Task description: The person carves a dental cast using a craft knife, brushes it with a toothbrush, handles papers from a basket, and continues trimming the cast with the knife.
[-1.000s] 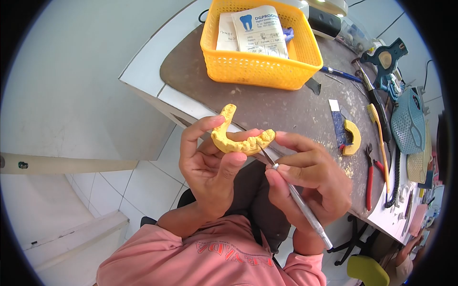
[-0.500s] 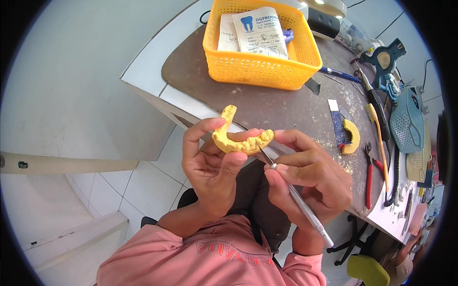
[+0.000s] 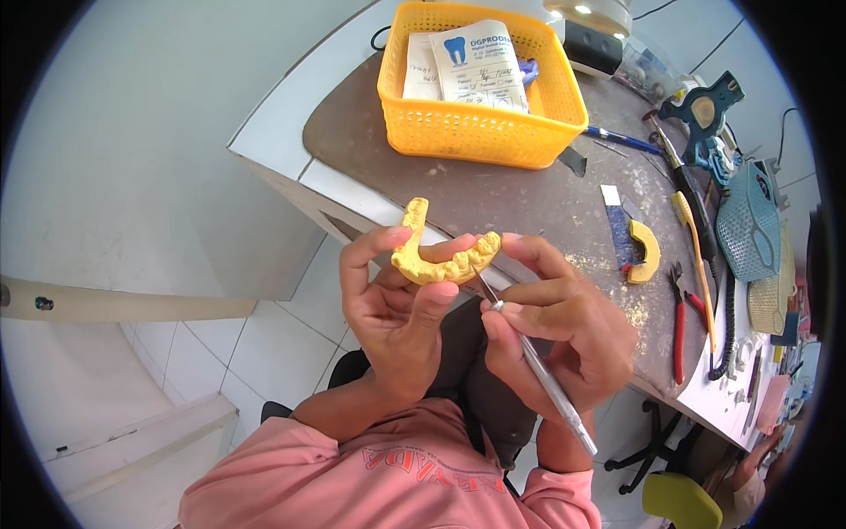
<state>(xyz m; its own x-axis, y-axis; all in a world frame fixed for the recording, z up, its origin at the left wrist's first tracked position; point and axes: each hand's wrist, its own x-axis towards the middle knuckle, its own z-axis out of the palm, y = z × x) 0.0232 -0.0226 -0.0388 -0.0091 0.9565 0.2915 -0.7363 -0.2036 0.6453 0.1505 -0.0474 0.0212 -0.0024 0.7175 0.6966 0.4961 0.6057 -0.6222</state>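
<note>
A yellow, arch-shaped dental model with a row of moulded teeth is gripped by my left hand, thumb below and fingers around its outer side. My right hand closes on a metal craft knife, its handle slanting down toward my lap. The thin blade meets the model's tooth row near its right end, and the exact contact is too small to tell. My right index finger reaches to that end of the model, seemingly touching it.
On the dusty bench stands a yellow basket holding printed slips. To the right lie another yellow arch piece, a toothbrush, red-handled pliers and a blue basket. Yellow shavings speckle the bench. Another person's arm shows at lower right.
My right hand and the knife have shifted slightly left, with the blade tip still at the tooth row. The model has tilted a little in my left hand.
</note>
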